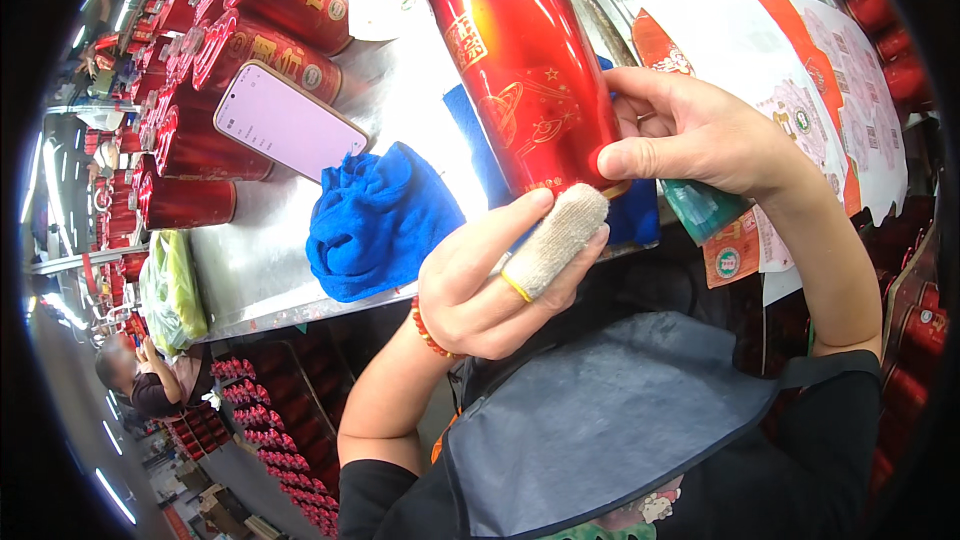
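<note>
A shiny red cylindrical canister [515, 80] with gold printed designs is tilted in front of me over the workbench. My right hand [700, 130] grips its right side near the lower end, thumb against the edge and fingers curled behind. From below, my left hand [505, 285] pinches the canister's lower rim. One of its fingers wears a pale knitted finger sleeve [560, 243] with a yellow edge. Beneath my right hand lies a flat teal-green piece [703, 210] whose kind I cannot make out. A crumpled blue cloth [378, 225] sits left of my hands.
A lit phone [287, 120] leans by several similar red canisters [265, 60] on the left of the metal bench [270, 270]. Printed sheets [770, 80] cover the right side. A yellow-green plastic bag [172, 290] hangs at the bench's left edge. Another person [150, 380] is far left.
</note>
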### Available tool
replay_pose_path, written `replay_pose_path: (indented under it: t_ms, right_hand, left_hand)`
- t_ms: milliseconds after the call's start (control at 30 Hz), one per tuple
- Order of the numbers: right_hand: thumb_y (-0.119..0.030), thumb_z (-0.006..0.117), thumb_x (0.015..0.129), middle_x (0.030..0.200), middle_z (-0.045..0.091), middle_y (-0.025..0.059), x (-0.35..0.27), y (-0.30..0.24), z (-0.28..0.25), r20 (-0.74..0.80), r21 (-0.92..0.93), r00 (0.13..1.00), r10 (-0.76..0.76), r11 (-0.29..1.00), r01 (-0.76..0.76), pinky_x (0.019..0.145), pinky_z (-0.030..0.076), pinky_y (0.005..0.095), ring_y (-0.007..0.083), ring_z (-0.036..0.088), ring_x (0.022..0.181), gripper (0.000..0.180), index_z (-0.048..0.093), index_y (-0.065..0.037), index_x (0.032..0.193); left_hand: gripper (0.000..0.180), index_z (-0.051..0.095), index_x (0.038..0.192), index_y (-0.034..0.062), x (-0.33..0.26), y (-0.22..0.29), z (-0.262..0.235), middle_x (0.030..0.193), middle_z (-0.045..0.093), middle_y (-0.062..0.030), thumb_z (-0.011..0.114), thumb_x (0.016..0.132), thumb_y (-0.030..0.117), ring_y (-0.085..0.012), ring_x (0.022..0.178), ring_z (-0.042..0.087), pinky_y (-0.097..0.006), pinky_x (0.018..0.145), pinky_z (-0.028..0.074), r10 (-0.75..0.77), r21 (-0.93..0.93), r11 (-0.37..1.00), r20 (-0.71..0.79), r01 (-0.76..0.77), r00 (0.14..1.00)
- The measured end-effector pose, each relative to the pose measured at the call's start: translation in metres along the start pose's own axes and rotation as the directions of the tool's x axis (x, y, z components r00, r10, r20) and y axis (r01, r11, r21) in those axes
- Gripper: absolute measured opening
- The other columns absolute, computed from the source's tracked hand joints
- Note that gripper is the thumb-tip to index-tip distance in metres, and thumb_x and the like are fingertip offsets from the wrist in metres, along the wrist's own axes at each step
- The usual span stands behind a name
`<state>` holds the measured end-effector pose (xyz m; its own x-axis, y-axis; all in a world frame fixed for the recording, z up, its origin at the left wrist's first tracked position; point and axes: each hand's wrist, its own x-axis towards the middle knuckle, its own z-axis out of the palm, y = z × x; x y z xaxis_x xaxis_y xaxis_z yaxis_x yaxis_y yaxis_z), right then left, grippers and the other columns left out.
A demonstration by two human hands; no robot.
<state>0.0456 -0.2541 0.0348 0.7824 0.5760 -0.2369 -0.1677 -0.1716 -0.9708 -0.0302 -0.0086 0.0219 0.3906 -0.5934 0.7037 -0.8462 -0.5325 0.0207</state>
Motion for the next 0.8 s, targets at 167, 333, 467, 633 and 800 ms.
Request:
replay_pose_path:
  t_ms: [167, 333, 467, 633, 800]
  right_hand:
    - [-0.05, 0.085, 0.079, 0.084, 0.056, 0.0002, -0.001, 0.003, 0.0, -0.029, -0.035, 1.0, -0.003, 0.999, 0.002, 0.068, 0.042, 0.0242, 0.0091, 0.052, 0.077, 0.075, 0.062, 0.004, 0.126]
    - [-0.051, 0.085, 0.079, 0.084, 0.057, 0.001, 0.0, 0.002, 0.0, -0.021, -0.026, 1.0, 0.0, 1.0, -0.001, 0.066, 0.042, 0.0244, 0.0099, 0.053, 0.076, 0.076, 0.062, 0.005, 0.125]
    - [-0.051, 0.085, 0.079, 0.084, 0.057, 0.0012, 0.001, -0.002, -0.001, 0.005, -0.026, 0.999, 0.046, 0.999, -0.046, 0.067, 0.042, 0.0241, 0.0099, 0.053, 0.076, 0.075, 0.062, 0.005, 0.124]
    - [-0.049, 0.085, 0.079, 0.083, 0.055, -0.0004, 0.001, 0.001, -0.001, -0.01, -0.019, 1.0, 0.018, 1.0, -0.018, 0.067, 0.041, 0.0237, 0.0087, 0.052, 0.077, 0.075, 0.062, 0.004, 0.126]
    - [-0.022, 0.08, 0.088, 0.124, 0.061, 0.008, 0.001, -0.009, -0.003, 0.063, 0.03, 0.99, 0.125, 0.991, -0.127, 0.099, 0.046, 0.0262, 0.0115, 0.057, 0.111, 0.071, 0.044, 0.004, 0.143]
  left_hand:
    - [0.026, 0.081, 0.097, 0.0061, -0.011, -0.003, -0.006, 0.103, 0.075, -0.0085, 0.073, 0.073, 0.001, -0.0277, 0.101, 0.073, -0.034, 0.089, 0.062, -0.002, 0.007, 1.0, 0.003, 0.002, 1.0]
    - [0.03, 0.081, 0.098, 0.0076, -0.005, -0.001, -0.006, 0.103, 0.075, -0.0071, 0.073, 0.07, 0.001, -0.0273, 0.102, 0.072, -0.034, 0.088, 0.062, -0.001, -0.008, 1.0, 0.035, 0.001, 0.999]
    - [0.035, 0.081, 0.1, 0.0096, 0.004, -0.003, -0.009, 0.106, 0.075, -0.0048, 0.073, 0.068, 0.001, -0.0267, 0.102, 0.07, -0.033, 0.086, 0.062, 0.017, -0.013, 1.0, 0.098, -0.016, 0.995]
    - [0.038, 0.078, 0.106, 0.009, -0.02, 0.009, -0.014, 0.11, 0.075, -0.0065, 0.073, 0.069, 0.001, -0.0245, 0.103, 0.066, -0.033, 0.089, 0.056, -0.178, 0.077, 0.982, 0.061, 0.173, 0.982]
    - [0.03, 0.078, 0.108, 0.0062, -0.026, 0.035, 0.003, 0.113, 0.073, -0.0127, 0.072, 0.079, 0.009, -0.0277, 0.107, 0.065, -0.036, 0.089, 0.054, -0.389, -0.013, 0.921, -0.03, 0.389, 0.921]
